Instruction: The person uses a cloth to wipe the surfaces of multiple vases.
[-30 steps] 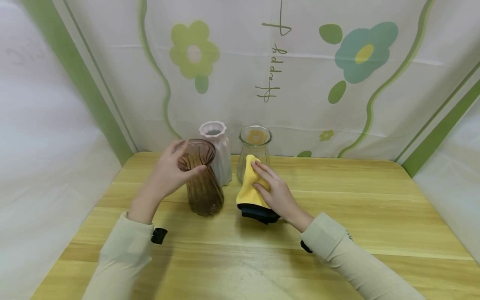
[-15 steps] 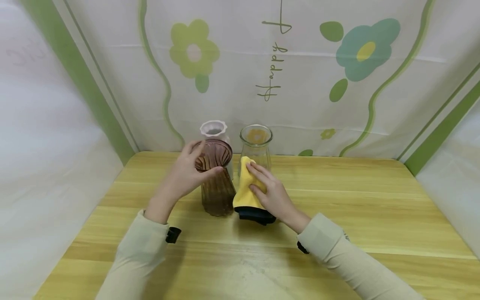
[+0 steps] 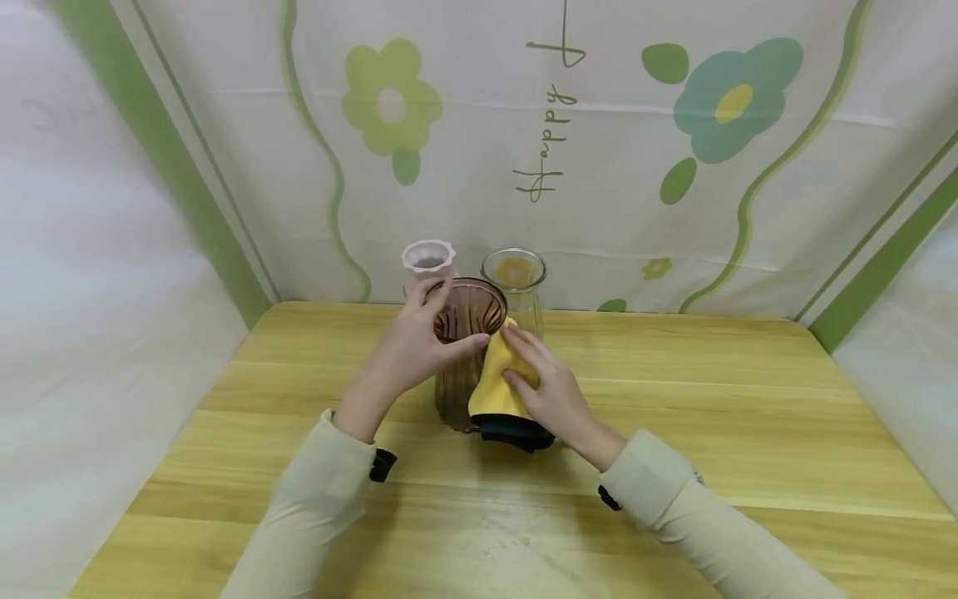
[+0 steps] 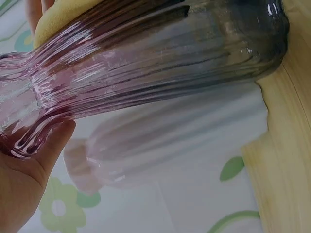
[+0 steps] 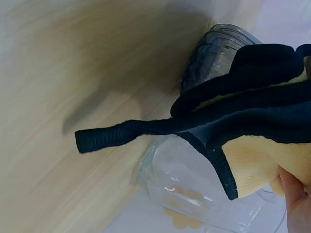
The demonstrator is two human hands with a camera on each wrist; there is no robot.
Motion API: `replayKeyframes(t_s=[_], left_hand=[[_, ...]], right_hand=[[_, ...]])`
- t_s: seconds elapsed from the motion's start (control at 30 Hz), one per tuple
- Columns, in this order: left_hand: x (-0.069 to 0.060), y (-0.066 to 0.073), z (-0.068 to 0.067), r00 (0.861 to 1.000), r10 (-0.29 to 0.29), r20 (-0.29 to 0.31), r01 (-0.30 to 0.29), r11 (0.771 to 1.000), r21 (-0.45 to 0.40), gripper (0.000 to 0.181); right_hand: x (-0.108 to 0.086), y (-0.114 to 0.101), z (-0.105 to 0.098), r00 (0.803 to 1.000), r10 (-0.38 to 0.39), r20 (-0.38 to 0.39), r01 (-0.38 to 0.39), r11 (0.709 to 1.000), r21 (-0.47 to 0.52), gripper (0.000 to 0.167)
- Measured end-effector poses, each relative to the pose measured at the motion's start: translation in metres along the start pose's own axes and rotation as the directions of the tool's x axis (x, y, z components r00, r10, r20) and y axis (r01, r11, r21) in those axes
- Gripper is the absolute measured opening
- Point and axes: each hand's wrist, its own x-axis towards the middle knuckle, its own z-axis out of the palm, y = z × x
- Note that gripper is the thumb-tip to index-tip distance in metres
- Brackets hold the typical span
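Observation:
A ribbed glass vase (image 3: 453,391), purple at the top and grey-brown below, stands out in front of the other vases. My left hand (image 3: 407,345) grips it around the neck, thumb below the flared rim. Whether its base touches the table I cannot tell. My right hand (image 3: 552,391) holds a folded yellow cloth (image 3: 496,378) with black edging against the vase's right side. In the left wrist view, the cloth shows behind the purple vase (image 4: 131,63). A loose black corner of the cloth (image 5: 107,138) hangs out in the right wrist view.
Behind the purple vase stands a pale pinkish-white ribbed vase (image 4: 170,138), partly hidden. A clear glass vase (image 3: 531,308) stands at the back, behind the cloth. The wooden table (image 3: 688,399) ends at a white flower-printed curtain (image 3: 606,233).
My left hand has carried the purple vase rightward until it meets the cloth, and it now covers much of the pale vase. My right hand has barely moved.

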Motion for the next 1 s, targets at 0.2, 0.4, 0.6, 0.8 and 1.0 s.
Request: replayKeyframes(t_s=[0.2,0.4,0.6,0.8,1.0], left_hand=[[0.007,0.006,0.008,0.999,0.033,-0.02,-0.033,0.999,-0.007,0.094],[0.012,0.01,0.014,0.999,0.039,-0.038,-0.039,0.999,-0.009,0.093],[0.013,0.012,0.016,0.998,0.04,-0.046,-0.041,0.999,-0.009,0.094],[0.014,0.014,0.018,0.998,0.038,-0.039,-0.039,0.999,-0.007,0.093],[0.014,0.015,0.018,0.996,0.059,-0.06,-0.059,0.998,-0.008,0.092]], right_hand=[[-0.003,0.007,-0.003,0.999,0.036,-0.022,-0.036,0.999,0.009,0.054],[-0.006,0.016,-0.004,0.999,0.016,-0.04,-0.018,0.999,-0.05,0.055],[-0.008,0.024,-0.005,0.997,-0.065,-0.045,0.061,0.994,-0.093,0.06],[-0.013,0.024,-0.005,0.997,0.017,0.076,-0.018,1.0,0.002,0.065],[-0.014,0.027,0.0,0.997,-0.06,0.052,0.061,0.998,-0.031,0.073]])
